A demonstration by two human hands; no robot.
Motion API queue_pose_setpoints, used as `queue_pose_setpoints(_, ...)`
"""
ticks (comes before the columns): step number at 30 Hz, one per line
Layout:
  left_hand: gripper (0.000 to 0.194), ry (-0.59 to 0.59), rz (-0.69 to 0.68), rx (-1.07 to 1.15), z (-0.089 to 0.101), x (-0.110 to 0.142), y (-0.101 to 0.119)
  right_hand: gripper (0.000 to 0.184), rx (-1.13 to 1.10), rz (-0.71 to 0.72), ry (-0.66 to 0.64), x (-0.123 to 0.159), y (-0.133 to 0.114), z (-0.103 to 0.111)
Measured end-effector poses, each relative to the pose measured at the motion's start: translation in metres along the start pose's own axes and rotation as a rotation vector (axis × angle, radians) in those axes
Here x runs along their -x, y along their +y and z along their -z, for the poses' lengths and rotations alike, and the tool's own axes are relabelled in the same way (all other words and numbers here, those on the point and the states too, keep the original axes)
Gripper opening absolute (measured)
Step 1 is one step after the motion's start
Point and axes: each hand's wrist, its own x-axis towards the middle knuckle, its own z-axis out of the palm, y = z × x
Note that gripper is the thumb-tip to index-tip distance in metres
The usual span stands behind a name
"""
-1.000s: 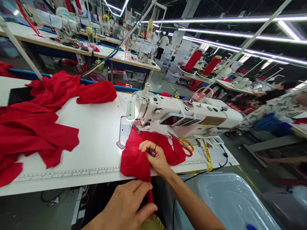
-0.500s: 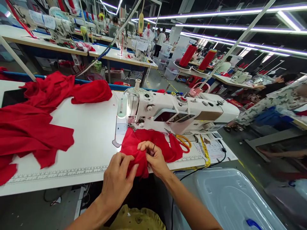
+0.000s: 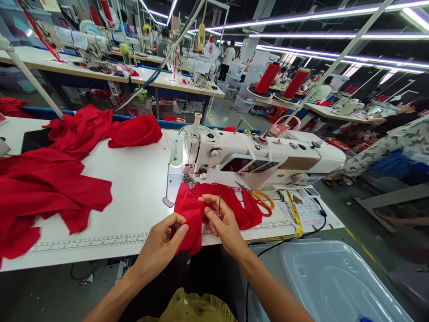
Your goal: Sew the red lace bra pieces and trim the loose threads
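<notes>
A small piece of red fabric (image 3: pixel 194 210) lies at the front edge of the white sewing table (image 3: pixel 134 188), just in front of the white sewing machine (image 3: pixel 254 156). My left hand (image 3: pixel 161 243) pinches the fabric's lower left edge. My right hand (image 3: pixel 223 223) is closed on the fabric's middle, and a thin dark tool stands up between its fingers. The cloth spreads toward the needle plate (image 3: pixel 174 182) and partly hangs over the table edge.
A heap of red fabric (image 3: pixel 50 179) covers the table's left side. Orange-handled scissors (image 3: pixel 263 199) and a yellow tape measure (image 3: pixel 295 217) lie right of my hands. A translucent plastic bin (image 3: pixel 328 281) stands at lower right. Other people work at tables behind and to the right.
My left hand rose from below the table edge to the fabric and now pinches it beside my right hand. The hanging part of the cloth was gathered up onto the table.
</notes>
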Motion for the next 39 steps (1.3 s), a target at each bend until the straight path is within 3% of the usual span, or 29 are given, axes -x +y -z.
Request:
queue_pose_setpoints(3, 0.026, 0.016, 0.01, 0.019, -0.002, 0.002, 0.0, 0.022, 0.154, 0.061, 0.134, 0.013, -0.004, 0.001)
queue_pose_setpoints(8, 0.025, -0.062, 0.007, 0.034, -0.009, 0.002, 0.003, 0.024, 0.176, 0.01, -0.018, 0.026, -0.007, 0.001)
queue_pose_setpoints(13, 0.023, -0.167, -0.032, -0.017, -0.008, -0.005, 0.008, 0.028, 0.046, -0.083, -0.018, 0.027, -0.007, 0.008)
queue_pose_setpoints(20, 0.02, -0.123, -0.031, -0.063, -0.021, -0.014, 0.023, 0.028, 0.063, -0.067, -0.056, 0.03, -0.007, 0.016)
queue_pose_setpoints(23, 0.025, -0.084, 0.003, -0.048, -0.028, -0.016, 0.024, 0.019, 0.188, 0.059, 0.017, 0.031, -0.008, 0.017)
queue_pose_setpoints(25, 0.025, -0.057, 0.001, -0.033, -0.03, -0.017, 0.023, 0.009, 0.34, 0.263, 0.115, 0.032, -0.01, 0.02)
queue_pose_setpoints(28, 0.022, -0.06, -0.012, -0.01, -0.031, -0.017, 0.023, 0.018, 0.577, 0.587, 0.172, 0.035, -0.012, 0.024)
queue_pose_setpoints(30, 0.021, -0.076, -0.022, -0.009, -0.032, -0.017, 0.024, 0.023, 0.703, 0.683, 0.136, 0.036, -0.013, 0.025)
queue_pose_setpoints(35, 0.017, -0.042, -0.119, -0.099, -0.034, -0.016, 0.022, 0.017, 0.85, 0.703, 0.071, 0.031, -0.014, 0.023)
queue_pose_setpoints(39, 0.014, -0.053, -0.145, -0.122, -0.035, -0.014, 0.021, 0.015, 0.645, 0.522, 0.067, 0.027, -0.011, 0.017)
